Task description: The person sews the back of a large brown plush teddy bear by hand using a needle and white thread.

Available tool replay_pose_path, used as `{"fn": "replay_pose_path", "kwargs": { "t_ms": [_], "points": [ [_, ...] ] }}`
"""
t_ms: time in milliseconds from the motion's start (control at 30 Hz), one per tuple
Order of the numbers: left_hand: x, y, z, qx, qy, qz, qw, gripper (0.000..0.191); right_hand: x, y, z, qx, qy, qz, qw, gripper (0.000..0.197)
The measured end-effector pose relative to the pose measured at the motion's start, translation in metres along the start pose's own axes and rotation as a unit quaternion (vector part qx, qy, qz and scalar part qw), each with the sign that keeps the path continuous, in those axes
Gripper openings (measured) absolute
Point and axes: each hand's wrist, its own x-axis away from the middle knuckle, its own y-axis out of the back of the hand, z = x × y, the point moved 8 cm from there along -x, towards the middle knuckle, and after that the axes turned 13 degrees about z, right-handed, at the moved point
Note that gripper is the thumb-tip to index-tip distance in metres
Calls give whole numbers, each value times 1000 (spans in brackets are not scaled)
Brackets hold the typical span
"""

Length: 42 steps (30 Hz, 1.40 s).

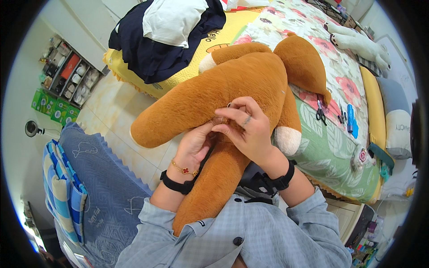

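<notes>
A large brown plush toy (234, 77) with pale paw ends lies across my lap and the bed, its head (301, 63) turned away on the bed. My left hand (196, 142) pinches the plush fabric where the two legs meet. Right above that spot, my right hand (251, 130) has its fingers bent, with thumb and index fingertips close to the left fingertips. Something thin may be between them, too fine to make out. One plush leg (214, 184) runs down between my forearms, while the other leg (164, 117) points left.
Black-handled scissors (320, 115) and a blue tube-shaped item (350, 117) lie on the floral and green bed cover (318, 144). Dark and white clothes (174, 23) are heaped on the yellow cover. A white plush (358, 43) lies farther back. At left stands a blue-covered bed (107, 174).
</notes>
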Motion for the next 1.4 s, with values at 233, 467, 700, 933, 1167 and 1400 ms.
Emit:
{"fn": "replay_pose_path", "kwargs": {
  "t_ms": [233,467,700,933,1167,1400],
  "points": [
    [6,-3,-1,1,-14,-22,1000,25,-13,-1,17,96,11,51,994,16],
    [-1,2,5,11,28,8,1000,20,-13,2,-4,-449,-215,-18,867,17],
    [5,-10,-6,16,-4,-22,1000,19,-10,37,-13,-587,-187,-60,786,18],
    [3,-7,-4,37,2,-13,999,19,-3,42,-5,-498,-68,-51,863,15],
    [2,-9,-6,28,-12,-18,999,15,20,24,-5,-62,-100,13,993,10],
    [2,-4,-4,30,6,-15,999,15,23,16,-5,22,-90,2,996,17]
  ]
}}
